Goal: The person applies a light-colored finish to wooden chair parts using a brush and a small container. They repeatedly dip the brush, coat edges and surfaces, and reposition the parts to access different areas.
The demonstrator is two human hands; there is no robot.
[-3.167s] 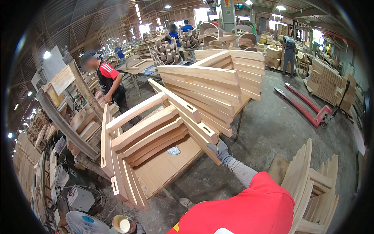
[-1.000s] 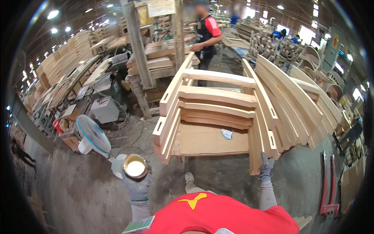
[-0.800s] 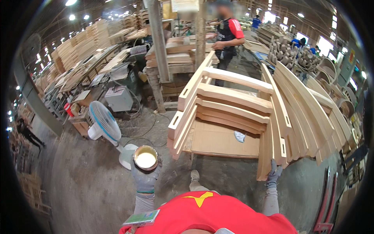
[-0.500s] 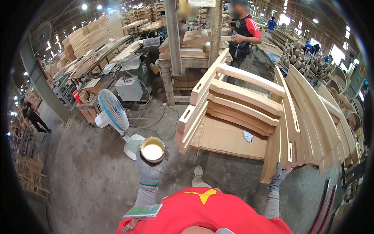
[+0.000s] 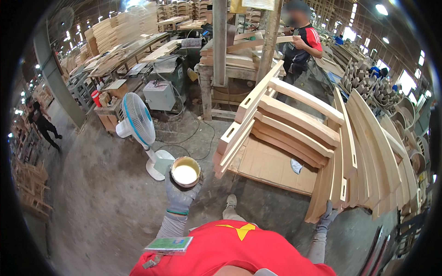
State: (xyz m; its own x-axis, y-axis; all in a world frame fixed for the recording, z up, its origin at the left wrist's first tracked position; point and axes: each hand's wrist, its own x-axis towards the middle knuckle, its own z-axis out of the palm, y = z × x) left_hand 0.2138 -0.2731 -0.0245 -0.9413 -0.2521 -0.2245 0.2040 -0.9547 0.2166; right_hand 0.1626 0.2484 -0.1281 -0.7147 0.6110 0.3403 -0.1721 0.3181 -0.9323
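My gloved left hand [image 5: 181,195] is closed round a small round pot [image 5: 185,172] of creamy, pale yellow liquid. The pot sits upright, its rim smeared, in front of the fan. At the right, my gloved right hand [image 5: 327,215] grips the near lower end of a curved wooden upright [image 5: 317,195], its fingers partly hidden by the wood. That upright belongs to a group of pale wooden frames [image 5: 301,103], with slotted posts joined by curved rails. They rest over a cardboard-covered stand [image 5: 271,163].
A white and blue pedestal fan [image 5: 139,120] stands left of the frames, its cord across the floor. More curved wooden parts [image 5: 370,147] lean at the right. Behind a workbench [image 5: 230,73], a co-worker [image 5: 299,43] holds a wooden strip. Another person [image 5: 41,120] is at the far left.
The view has shifted slightly, and most of the scene sits a little further right. Both my hands keep their holds. The person at the far left has changed stride.
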